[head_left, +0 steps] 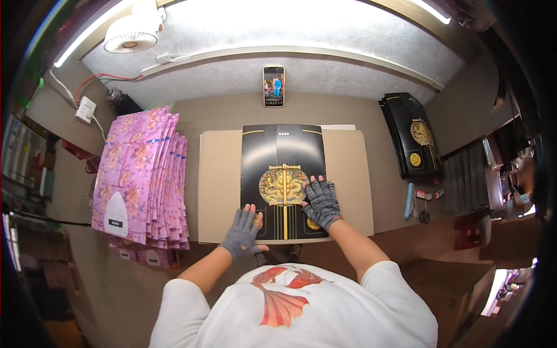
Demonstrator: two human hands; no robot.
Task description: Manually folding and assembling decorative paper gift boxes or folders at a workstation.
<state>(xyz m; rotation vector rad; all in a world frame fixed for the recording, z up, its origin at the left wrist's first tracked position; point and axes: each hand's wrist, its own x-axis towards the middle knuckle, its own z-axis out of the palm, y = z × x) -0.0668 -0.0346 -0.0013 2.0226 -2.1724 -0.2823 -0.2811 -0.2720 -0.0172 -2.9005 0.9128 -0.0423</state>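
Observation:
Flat in front of me lies a black printed paper cover [264, 148] with a gold and coloured round emblem and yellow stripes. It rests on a brown cardboard sheet [347, 168]. My left hand [241, 233], in a grey fingerless glove, is laid at the cover's lower left edge with fingers stretched out. On the right side, beside the emblem, my right hand [322, 201] in a darker grey fingerless glove presses flat with its fingers spread. Neither hand grips anything.
Pink flowered folders [136, 174] stand stacked at left; black covers [411, 136] are piled at right. Near that pile lie a light blue tool [410, 199] and scissors [425, 217]. A phone [274, 87] leans at the back wall. A white fan [131, 35] hangs upper left.

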